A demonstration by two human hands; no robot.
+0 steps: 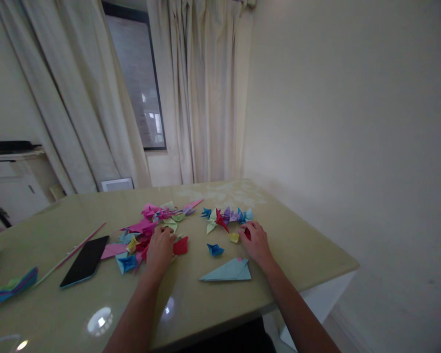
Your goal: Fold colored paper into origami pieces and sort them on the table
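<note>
My left hand (160, 249) rests on a pile of folded paper pieces, its fingers bent down among them; whatever they grip is hidden. Around it lie a pink piece (143, 226), a red piece (181, 246) and a blue one (127, 263). On the right, my right hand (257, 241) has its fingers closed on a small red folded paper (247, 234), partly covered by the fingers. Beside that is a yellow folded paper (234, 238). Just beyond stands a row of paper figures, among them a red one (221, 220) and a purple one (229, 214).
A blue folded piece (215, 250) and a light blue pointed paper (228, 271) lie between my arms. To the left are a dark phone (85, 261), a long thin pink and green strip (73, 251) and a multicoloured bundle (12, 287). The wall (334, 147) borders the table's right side.
</note>
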